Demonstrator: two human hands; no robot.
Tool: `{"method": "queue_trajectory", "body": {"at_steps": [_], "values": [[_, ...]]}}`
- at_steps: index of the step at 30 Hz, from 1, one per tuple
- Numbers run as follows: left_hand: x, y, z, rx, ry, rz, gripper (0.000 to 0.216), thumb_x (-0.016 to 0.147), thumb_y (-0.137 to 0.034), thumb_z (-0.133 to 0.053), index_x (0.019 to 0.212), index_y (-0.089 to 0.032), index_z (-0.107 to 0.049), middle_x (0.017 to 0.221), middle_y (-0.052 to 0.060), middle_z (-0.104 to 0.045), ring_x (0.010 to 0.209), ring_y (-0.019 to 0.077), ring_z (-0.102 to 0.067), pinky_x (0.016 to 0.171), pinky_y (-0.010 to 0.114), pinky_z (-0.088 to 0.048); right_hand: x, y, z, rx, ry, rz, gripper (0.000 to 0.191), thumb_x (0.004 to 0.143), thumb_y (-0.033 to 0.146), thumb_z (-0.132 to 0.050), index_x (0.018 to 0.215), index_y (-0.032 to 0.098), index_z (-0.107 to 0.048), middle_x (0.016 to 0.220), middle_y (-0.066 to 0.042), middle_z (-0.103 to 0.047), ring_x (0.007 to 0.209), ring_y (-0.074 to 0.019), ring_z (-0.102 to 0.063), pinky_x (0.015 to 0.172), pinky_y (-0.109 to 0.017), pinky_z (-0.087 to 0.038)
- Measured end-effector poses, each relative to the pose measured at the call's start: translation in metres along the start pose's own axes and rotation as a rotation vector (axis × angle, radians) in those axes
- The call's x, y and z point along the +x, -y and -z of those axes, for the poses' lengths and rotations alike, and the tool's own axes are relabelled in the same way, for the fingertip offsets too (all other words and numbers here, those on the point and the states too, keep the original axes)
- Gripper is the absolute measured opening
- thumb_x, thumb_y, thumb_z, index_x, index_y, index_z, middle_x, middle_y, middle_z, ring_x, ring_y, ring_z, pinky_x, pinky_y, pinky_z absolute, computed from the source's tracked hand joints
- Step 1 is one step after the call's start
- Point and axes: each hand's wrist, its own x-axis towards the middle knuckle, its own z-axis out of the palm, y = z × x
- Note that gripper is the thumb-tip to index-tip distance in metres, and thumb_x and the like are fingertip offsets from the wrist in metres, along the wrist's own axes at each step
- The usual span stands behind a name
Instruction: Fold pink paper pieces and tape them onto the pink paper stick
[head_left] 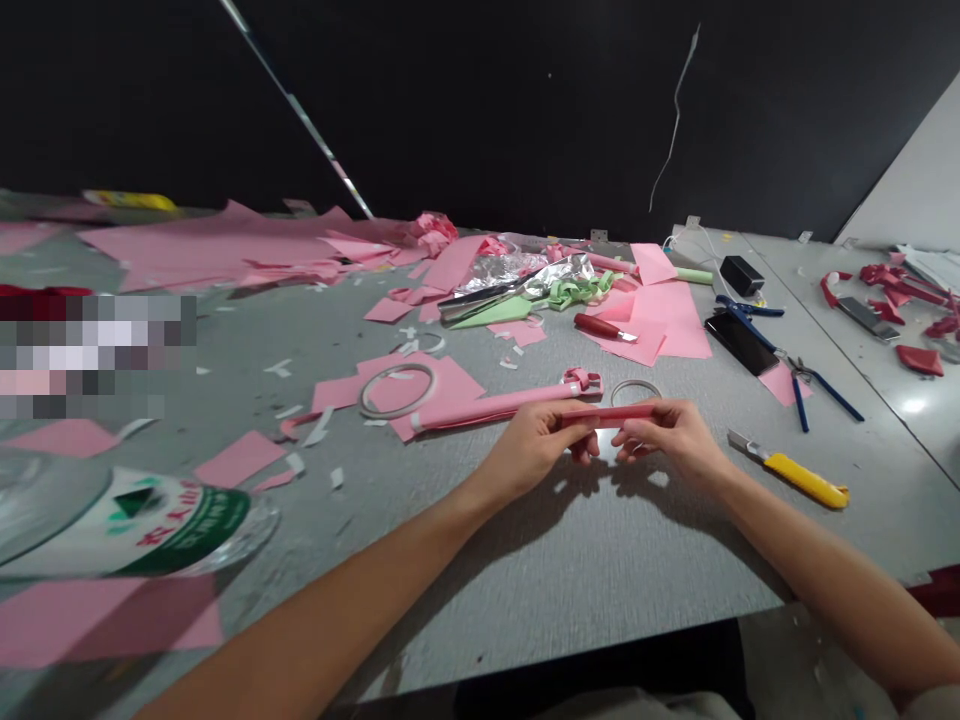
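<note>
Between my two hands is a narrow pink paper strip [609, 414], held level just above the grey table [585, 580]. My left hand [546, 440] pinches its left end, and my right hand [667, 438] pinches the right end. Just behind my left hand lies a long rolled pink paper tube [487, 405] with a curled paper loop [582, 381] at its far end. A thin roll of tape [634, 391] rests behind my right hand, partly hidden by it. To the right is a yellow utility knife [806, 480] with its blade out.
Left of the tube, a larger tape ring [397, 390] lies on pink paper. Farther back are a red-handled cutter [604, 328], crumpled foil [562, 275], a black phone [741, 342] and blue-handled pliers [832, 392]. A large bottle [120, 515] lies at the left amid paper scraps.
</note>
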Motion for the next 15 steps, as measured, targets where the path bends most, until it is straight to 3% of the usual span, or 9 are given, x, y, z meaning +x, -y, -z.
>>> {"method": "queue_trajectory", "body": {"at_steps": [8, 15], "values": [[-0.0008, -0.0042, -0.0045, -0.002, 0.039, -0.007, 0.022, 0.095, -0.033, -0.064, 0.088, -0.017, -0.077, 0.07, 0.002, -0.072, 0.064, 0.0144, -0.066, 0.065, 0.026, -0.053, 0.0021, -0.0029, -0.0014, 0.004, 0.004, -0.02, 0.033, 0.077, 0.042, -0.091, 0.091, 0.015, -0.08, 0.08, -0.009, -0.082, 0.071, -0.02, -0.08, 0.069, -0.031, -0.065], [0.0013, -0.0015, 0.0035, 0.001, 0.157, 0.181, 0.027, 0.094, -0.039, -0.067, 0.081, -0.016, -0.071, 0.061, 0.003, -0.072, 0.051, 0.0153, -0.065, 0.052, 0.025, -0.05, 0.0016, -0.0033, -0.0001, -0.007, 0.007, -0.017, 0.036, 0.077, 0.045, -0.091, 0.091, 0.013, -0.082, 0.078, -0.009, -0.081, 0.068, -0.0193, -0.079, 0.066, -0.03, -0.065]]}}
